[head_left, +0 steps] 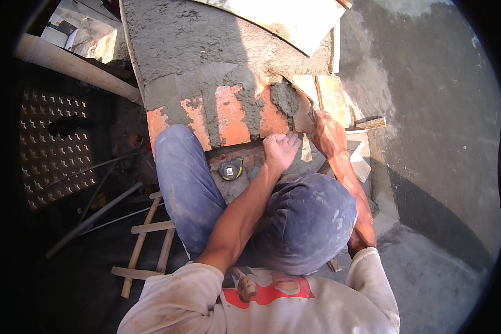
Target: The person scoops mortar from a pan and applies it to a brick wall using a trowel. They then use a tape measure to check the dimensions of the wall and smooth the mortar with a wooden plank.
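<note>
My right hand (pixel 328 133) is closed around the handle of a trowel, whose blade (pixel 302 108) lies over the right part of a row of orange bricks (pixel 232 119). A lump of wet grey mortar (pixel 284 99) sits at the blade's left side. More mortar fills the gaps between the bricks and partly smears their tops. Palm up, my left hand (pixel 282 149) is held just below the bricks' near edge, fingers stretched, nothing visible in it. At the right end, two paler bricks (pixel 333 100) stand side by side in sunlight.
Beyond the bricks spreads a rough mortar surface (pixel 183 39) with a pale board (pixel 295 22) over it. A tape measure (pixel 230 169) lies near my left knee. A wooden ladder (pixel 145 239) and a thick pole (pixel 78 67) are on the left. A grey wall (pixel 440 89) rises on the right.
</note>
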`<state>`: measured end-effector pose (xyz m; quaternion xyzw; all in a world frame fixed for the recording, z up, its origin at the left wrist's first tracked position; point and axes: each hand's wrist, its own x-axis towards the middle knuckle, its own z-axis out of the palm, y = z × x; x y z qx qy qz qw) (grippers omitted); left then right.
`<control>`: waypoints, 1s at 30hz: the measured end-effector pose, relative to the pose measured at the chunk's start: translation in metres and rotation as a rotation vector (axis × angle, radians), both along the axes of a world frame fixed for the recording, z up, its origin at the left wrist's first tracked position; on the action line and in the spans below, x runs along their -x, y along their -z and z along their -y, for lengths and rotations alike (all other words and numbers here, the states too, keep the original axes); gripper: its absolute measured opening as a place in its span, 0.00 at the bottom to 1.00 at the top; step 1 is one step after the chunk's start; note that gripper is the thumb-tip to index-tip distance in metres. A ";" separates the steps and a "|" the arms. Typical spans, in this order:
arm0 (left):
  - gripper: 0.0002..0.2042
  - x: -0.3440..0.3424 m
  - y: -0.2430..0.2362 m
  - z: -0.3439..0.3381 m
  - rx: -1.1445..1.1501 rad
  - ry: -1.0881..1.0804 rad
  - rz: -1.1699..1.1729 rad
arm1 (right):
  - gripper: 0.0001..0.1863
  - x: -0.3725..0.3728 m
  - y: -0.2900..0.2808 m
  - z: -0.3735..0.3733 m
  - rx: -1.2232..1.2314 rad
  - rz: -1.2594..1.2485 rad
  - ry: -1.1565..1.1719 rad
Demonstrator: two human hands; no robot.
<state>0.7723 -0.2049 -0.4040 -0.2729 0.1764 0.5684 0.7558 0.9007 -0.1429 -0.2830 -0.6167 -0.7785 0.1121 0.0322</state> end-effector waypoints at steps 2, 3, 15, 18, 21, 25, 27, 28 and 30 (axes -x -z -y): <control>0.48 0.003 0.000 0.000 0.006 -0.008 0.014 | 0.12 -0.010 0.009 0.004 0.032 0.048 -0.070; 0.48 0.007 0.002 0.000 0.004 -0.008 0.010 | 0.13 -0.011 0.006 0.017 0.062 0.053 -0.087; 0.48 0.018 0.003 0.007 -0.084 0.001 0.037 | 0.24 -0.008 0.021 0.119 0.192 -0.361 0.243; 0.47 0.024 0.006 0.011 -0.129 0.040 0.000 | 0.31 0.008 0.036 0.118 0.269 -0.557 0.422; 0.46 0.032 0.007 0.021 -0.170 0.114 -0.015 | 0.30 0.010 0.045 0.106 0.358 -0.493 0.379; 0.44 0.036 0.011 0.021 -0.241 0.114 0.006 | 0.29 0.016 0.057 0.117 0.154 -0.554 0.369; 0.44 0.035 0.009 0.021 -0.251 0.126 -0.009 | 0.29 0.016 0.049 0.102 0.371 -0.421 0.356; 0.44 0.032 0.006 0.022 -0.221 0.146 -0.019 | 0.30 0.012 0.056 0.107 0.231 -0.461 0.356; 0.44 0.034 0.006 0.023 -0.189 0.160 -0.025 | 0.30 0.011 0.068 0.122 -0.043 -0.543 0.340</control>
